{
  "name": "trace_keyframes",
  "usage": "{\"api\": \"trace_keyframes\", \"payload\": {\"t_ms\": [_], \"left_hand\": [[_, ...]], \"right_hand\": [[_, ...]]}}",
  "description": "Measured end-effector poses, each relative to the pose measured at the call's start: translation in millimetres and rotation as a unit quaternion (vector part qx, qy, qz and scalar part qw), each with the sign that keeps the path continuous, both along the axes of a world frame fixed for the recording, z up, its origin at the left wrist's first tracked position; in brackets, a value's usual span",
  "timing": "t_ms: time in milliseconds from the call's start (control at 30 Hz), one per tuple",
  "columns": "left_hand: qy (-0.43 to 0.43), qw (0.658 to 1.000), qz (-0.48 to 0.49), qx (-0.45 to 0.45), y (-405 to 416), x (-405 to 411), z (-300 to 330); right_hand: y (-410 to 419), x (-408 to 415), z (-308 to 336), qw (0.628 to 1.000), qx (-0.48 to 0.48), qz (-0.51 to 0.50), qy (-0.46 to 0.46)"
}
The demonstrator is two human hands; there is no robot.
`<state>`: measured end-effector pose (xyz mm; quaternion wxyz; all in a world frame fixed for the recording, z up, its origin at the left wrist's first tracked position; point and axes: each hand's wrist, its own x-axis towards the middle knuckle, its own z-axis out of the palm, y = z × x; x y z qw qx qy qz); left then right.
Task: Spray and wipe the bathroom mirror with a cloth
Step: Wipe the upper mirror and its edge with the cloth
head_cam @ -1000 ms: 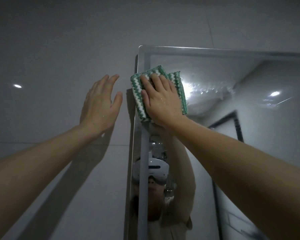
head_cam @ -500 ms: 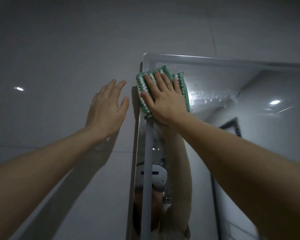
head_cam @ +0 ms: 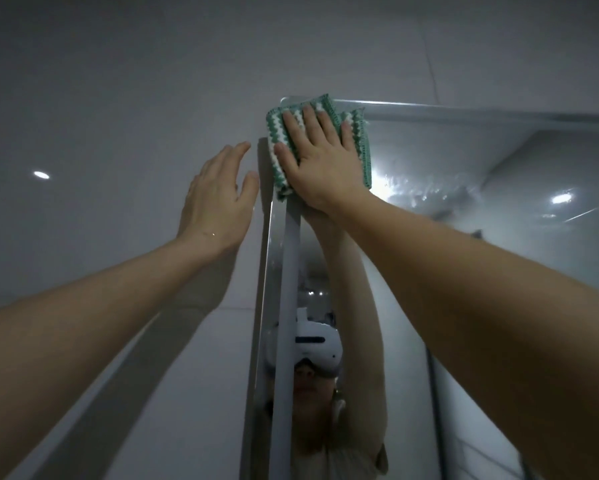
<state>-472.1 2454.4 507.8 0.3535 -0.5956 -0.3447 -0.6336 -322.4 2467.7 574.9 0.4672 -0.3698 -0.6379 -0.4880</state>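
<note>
Single head view — tilted steeply upward, close to mirror (head_cam: 464, 174) top-left corner and wall (head_cam: 118, 98).

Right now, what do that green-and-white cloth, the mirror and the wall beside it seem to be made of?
The cloth looks like soft knitted or microfibre fabric: zigzag ribbed pile and a stitched green hem. The mirror is glossy glass, reflecting a lamp and the person's arms, with a pale band along its edge. The wall looks like large glazed tile: smooth, a lamp glint, thin joint lines.
</note>
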Motion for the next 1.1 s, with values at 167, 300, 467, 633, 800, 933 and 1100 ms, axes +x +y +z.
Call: {"api": "trace_keyframes", "payload": {"t_ms": [167,300,467,633,800,933,1100], "left_hand": [[-0.032,0.997,-0.053,-0.044,-14.4,11.7,-64.4],[-0.091,0.974,-0.188,-0.082,-14.0,15.2,-134.5],[-0.113,0.957,-0.254,-0.087,-12.0,30.2,-185.3],[-0.091,0.977,-0.187,-0.041,-19.5,37.7,-147.1],[-0.068,0.993,-0.100,0.008,-15.9,41.9,-81.6],[-0.038,0.997,-0.065,0.021,-17.8,56.1,-36.3],[-0.011,0.999,-0.036,0.027,-19.5,87.0,-5.8]], "right_hand": [[0.2,8.6,-72.3,1.000,-0.015,0.018,-0.013],[1.1,15.4,-142.2,0.999,-0.021,0.021,-0.035],[8.7,24.4,-196.6,0.998,-0.014,0.020,-0.061],[5.3,38.7,-178.6,0.990,-0.017,-0.008,-0.137],[2.1,49.1,-113.6,0.992,-0.010,-0.025,-0.121],[1.2,68.9,-50.1,0.999,-0.020,-0.013,-0.034],[8.1,132.7,-8.3,0.996,-0.019,0.006,0.092]]}}
